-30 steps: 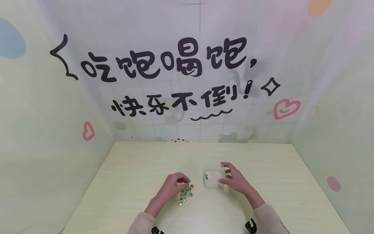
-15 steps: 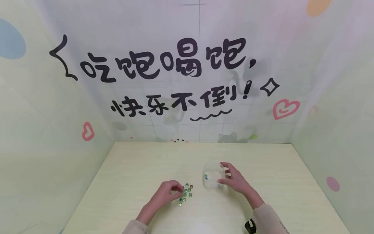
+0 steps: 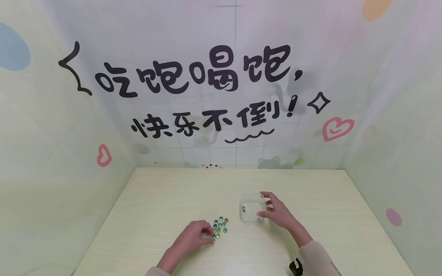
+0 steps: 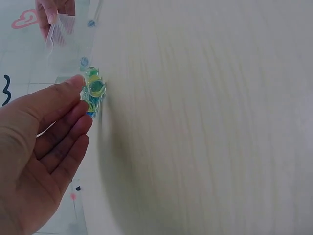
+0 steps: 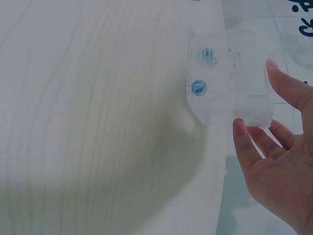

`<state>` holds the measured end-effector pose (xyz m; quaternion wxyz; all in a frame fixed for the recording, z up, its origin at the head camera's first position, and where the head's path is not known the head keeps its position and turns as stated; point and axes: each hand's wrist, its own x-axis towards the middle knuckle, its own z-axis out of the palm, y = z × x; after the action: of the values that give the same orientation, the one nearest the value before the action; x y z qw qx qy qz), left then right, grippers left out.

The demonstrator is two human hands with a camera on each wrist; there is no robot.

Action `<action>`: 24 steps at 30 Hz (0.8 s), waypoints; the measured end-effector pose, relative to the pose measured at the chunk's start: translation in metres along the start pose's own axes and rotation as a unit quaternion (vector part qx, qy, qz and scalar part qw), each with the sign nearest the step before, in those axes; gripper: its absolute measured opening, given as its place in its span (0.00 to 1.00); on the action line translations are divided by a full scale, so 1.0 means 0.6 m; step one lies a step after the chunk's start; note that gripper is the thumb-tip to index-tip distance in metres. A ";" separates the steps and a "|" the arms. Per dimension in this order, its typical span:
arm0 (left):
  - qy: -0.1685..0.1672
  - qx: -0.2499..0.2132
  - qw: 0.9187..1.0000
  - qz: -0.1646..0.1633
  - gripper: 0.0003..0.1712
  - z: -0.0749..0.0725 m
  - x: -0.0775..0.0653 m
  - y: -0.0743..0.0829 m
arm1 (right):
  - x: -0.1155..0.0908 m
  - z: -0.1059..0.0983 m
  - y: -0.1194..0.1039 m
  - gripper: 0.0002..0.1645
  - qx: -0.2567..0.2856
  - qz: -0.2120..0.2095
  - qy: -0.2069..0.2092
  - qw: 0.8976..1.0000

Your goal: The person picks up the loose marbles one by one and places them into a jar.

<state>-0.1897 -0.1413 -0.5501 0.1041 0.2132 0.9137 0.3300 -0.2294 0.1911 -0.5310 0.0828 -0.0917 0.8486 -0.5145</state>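
A loose cluster of glass marbles (image 3: 219,230), mostly green with a few blue and one reddish, lies on the table. At its near left edge is my left hand (image 3: 193,237), thumb and fingertips bent with a gap between them, right beside the marbles. In the left wrist view the thumb overlaps the edge of the green and yellow marbles (image 4: 97,88). My right hand (image 3: 279,211) holds the right side of a clear plastic box (image 3: 248,217), thumb and fingers spread around its wall. Two blue-toned marbles show in the box; one is this blue marble (image 5: 199,87).
The pale wood-grain table (image 3: 165,199) is enclosed by printed fabric walls at the back and both sides. A black object (image 3: 296,267) sits by the right sleeve (image 3: 317,258).
My left hand has moved left and toward the near side along the cluster, uncovering blue marbles at its left. The right hand and box have kept their place.
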 end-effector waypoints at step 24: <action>0.036 0.178 0.983 0.026 0.10 0.019 -0.007 0.011 | 0.001 0.005 0.002 0.43 -0.010 0.014 0.013 1.000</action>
<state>-0.1803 -0.1324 -0.5544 0.0228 0.2401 0.9551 0.1723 -0.2295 0.1889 -0.5334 0.0782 -0.0735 0.8561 -0.5055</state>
